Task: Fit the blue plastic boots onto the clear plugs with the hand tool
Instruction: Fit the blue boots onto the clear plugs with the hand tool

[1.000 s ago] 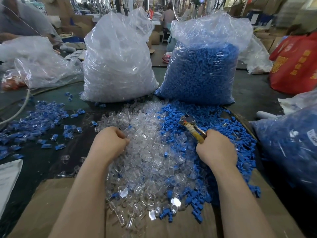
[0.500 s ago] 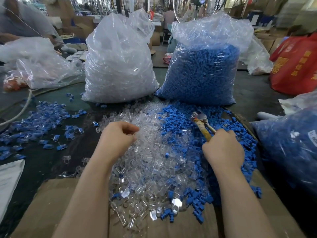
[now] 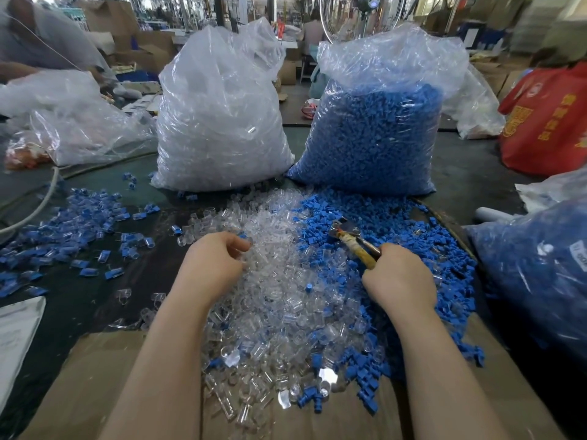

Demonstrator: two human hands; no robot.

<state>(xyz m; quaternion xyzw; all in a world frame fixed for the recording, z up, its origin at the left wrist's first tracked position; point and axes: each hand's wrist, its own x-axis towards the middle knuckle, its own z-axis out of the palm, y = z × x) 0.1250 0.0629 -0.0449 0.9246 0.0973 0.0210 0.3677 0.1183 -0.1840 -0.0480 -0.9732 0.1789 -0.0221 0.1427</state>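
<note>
While both forearms reach in over the brown cardboard sheet at the near edge of the dark bench, the left hand sits on the heap of loose clear plastic plugs, fingers curled in a pinch at the fingertips, a bit of blue showing there; what it holds is too small to tell. Right hand has its grip closed round the yellow-wrapped handles of the metal hand tool, tool head pointing up-left over the pile of loose blue plastic boots; whether the tool jaws hold anything cannot be told. Clear heap and blue pile lie side by side, touching and mixing at the seam and near the cardboard. Behind them stand a tall clear plastic bag of clear plugs on the left and a clear plastic bag of blue boots on the right, just beside each other. Scattered blue-and-clear assembled pieces lie well to the left. Red printed bag sits far right.
</note>
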